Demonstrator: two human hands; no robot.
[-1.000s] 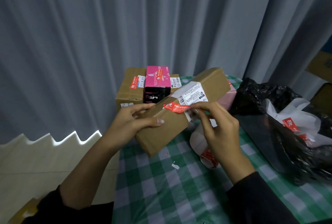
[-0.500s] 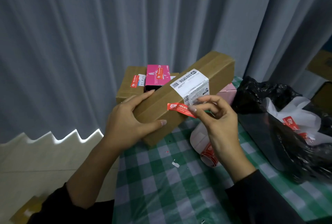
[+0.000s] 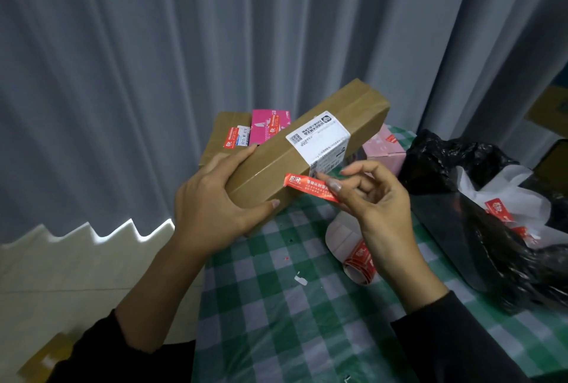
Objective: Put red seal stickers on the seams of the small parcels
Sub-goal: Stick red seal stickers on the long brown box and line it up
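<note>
Red seal sticker (image 3: 310,186), a narrow printed strip: held in the air over the table. Its left end lies against the near side face of the long brown cardboard parcel (image 3: 270,167), just below the white shipping label (image 3: 319,139). Whether that end is stuck down cannot be told.

Right hand (image 3: 378,201): thumb and fingers pinch the strip's right end; the index finger is extended towards the label.

Left hand (image 3: 215,198): grips the parcel's near left end, fingers over the top face, thumb along the side face. The parcel is clear of the table and tilted, its far end higher and to the right.

Below the right hand, a roll of red stickers on white backing (image 3: 358,262) rests on the green-and-white checked tablecloth (image 3: 276,321).

Behind the parcel: a brown carton (image 3: 218,136) bearing a red sticker, a magenta box (image 3: 267,125) and a pale pink box (image 3: 384,145).

To the right: a black plastic bag (image 3: 461,167) with a white plastic bag (image 3: 504,195) on it.

Background: a grey pleated curtain (image 3: 153,59).
</note>
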